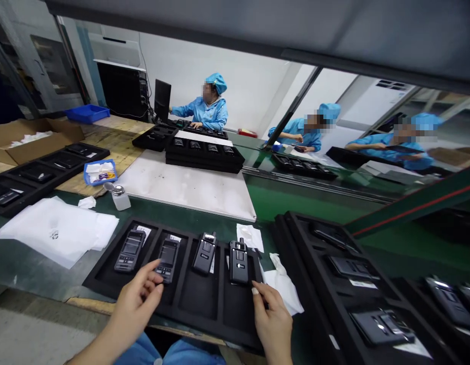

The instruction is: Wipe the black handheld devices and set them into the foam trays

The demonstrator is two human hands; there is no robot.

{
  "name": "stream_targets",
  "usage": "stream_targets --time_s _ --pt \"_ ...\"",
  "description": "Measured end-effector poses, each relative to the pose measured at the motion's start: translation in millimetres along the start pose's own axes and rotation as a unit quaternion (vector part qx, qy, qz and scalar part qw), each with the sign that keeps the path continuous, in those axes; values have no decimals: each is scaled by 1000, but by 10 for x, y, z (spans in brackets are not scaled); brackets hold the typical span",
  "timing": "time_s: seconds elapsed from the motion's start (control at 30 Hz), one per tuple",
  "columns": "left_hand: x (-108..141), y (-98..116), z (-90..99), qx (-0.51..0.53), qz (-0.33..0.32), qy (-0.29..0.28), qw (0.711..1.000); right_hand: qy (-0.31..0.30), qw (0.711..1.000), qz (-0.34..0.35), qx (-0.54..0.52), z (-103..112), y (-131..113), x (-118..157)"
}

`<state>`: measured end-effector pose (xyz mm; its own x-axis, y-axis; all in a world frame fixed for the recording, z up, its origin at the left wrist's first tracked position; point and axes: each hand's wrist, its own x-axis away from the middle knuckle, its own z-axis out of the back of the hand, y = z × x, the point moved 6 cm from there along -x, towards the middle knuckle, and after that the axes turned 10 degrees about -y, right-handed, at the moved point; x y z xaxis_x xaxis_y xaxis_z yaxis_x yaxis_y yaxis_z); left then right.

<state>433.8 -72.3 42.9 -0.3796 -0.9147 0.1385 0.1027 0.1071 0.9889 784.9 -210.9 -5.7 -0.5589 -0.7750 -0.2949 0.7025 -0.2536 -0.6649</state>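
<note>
A black foam tray [199, 299] lies on the green bench in front of me, holding several handheld two-way radios upright in its compartments. My left hand [138, 299] is at the tray's near edge, its fingertips at the lower left of a radio with a lit screen [168, 259], apparently touching it. My right hand [270, 317] rests at the tray's right end, just below a black radio [239, 262], with its fingers apart. It holds nothing I can see. A crumpled white wipe [282, 286] lies beside that hand.
A second foam tray of radios [333, 274] fills the lower right. White paper sheets [56, 230], a small bottle [120, 198] and a white board [181, 185] with stacked trays [204, 154] lie ahead. A co-worker in a blue gown [208, 109] sits beyond.
</note>
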Motion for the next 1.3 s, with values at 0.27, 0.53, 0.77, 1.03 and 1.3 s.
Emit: stream_targets --time_s 0.27,0.53,0.77,1.03,1.3 --pt "-792 247 -1297 -222 -19 -99 970 -6 1000 7 9 -28 -3 7" --pt "-1005 90 -1193 3 89 -106 990 -12 1000 -2 -1 -10 -55 -9" --pt "-613 -92 -1315 356 254 -174 882 -16 1000 -14 -15 -33 16 -6" --pt "-498 -322 -1612 532 302 -113 783 -13 1000 -5 -8 -35 17 3" --pt "-413 -347 -1598 558 285 -57 777 -31 1000 -3 -1 -25 -18 -7"
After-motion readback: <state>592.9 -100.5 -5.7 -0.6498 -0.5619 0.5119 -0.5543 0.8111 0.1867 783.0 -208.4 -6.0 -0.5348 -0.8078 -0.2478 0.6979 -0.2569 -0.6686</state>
